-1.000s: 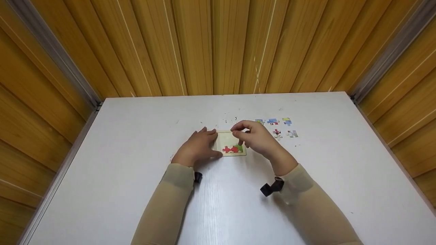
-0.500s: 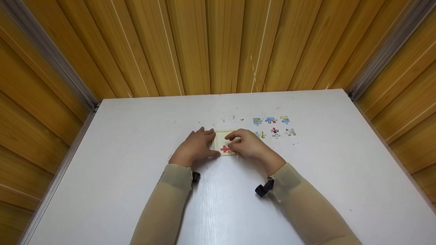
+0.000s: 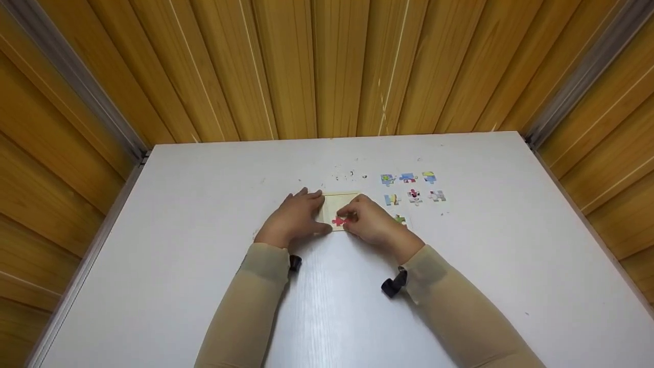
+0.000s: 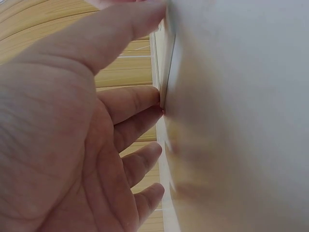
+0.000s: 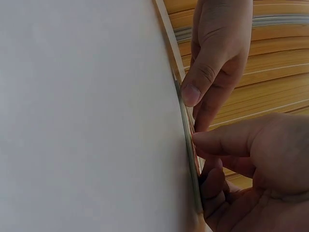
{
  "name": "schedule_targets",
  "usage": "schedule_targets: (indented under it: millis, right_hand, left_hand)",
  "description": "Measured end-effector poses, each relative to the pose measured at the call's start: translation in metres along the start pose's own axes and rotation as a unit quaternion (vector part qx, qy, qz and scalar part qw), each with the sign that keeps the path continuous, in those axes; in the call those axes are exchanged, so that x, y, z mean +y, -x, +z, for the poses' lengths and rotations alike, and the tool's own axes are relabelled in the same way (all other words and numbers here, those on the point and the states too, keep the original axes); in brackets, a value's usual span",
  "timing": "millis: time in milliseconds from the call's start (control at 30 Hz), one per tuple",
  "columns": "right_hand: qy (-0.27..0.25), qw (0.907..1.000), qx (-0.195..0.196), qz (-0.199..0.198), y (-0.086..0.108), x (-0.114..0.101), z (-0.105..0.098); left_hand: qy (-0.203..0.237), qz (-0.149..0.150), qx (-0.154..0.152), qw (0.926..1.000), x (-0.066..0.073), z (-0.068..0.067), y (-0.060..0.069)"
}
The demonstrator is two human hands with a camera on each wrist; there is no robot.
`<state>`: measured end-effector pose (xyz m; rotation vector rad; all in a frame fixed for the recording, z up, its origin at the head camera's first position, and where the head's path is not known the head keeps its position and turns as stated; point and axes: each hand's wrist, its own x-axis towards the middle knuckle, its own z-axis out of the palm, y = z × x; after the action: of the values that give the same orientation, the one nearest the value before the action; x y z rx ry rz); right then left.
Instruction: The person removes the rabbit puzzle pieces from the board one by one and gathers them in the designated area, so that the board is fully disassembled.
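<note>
A small square wooden puzzle tray lies mid-table. Red jigsaw pieces show along its near edge. My left hand holds the tray's left side, thumb at the near corner and index finger at the far one. In the left wrist view, those fingers reach the pale tray edge. Curled low over the tray's right part is my right hand. Its thumb and index finger close around a red piece, mostly hidden under them. In the right wrist view, that thumb touches the tray edge.
Several loose jigsaw pieces lie right of the tray, among them a blue one, a red-and-white one and a greenish one beside my right wrist. Dark specks dot the white table. Wooden panels stand behind.
My right hand has moved left and down onto the near part of the tray, covering its right side. Loose pieces it had hidden now show. My left hand has stayed at the tray.
</note>
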<state>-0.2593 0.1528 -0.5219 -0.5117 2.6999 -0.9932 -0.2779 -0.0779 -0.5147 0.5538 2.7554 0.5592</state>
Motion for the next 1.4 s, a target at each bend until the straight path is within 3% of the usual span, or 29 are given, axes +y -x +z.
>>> schedule_targets:
  millis: [1400]
  right_hand:
    - [0.001,1.0,-0.005,0.0,-0.0011,0.0006,0.0034]
  left_hand:
    - [0.001,-0.004,0.002,1.0,0.001,0.0,-0.0003]
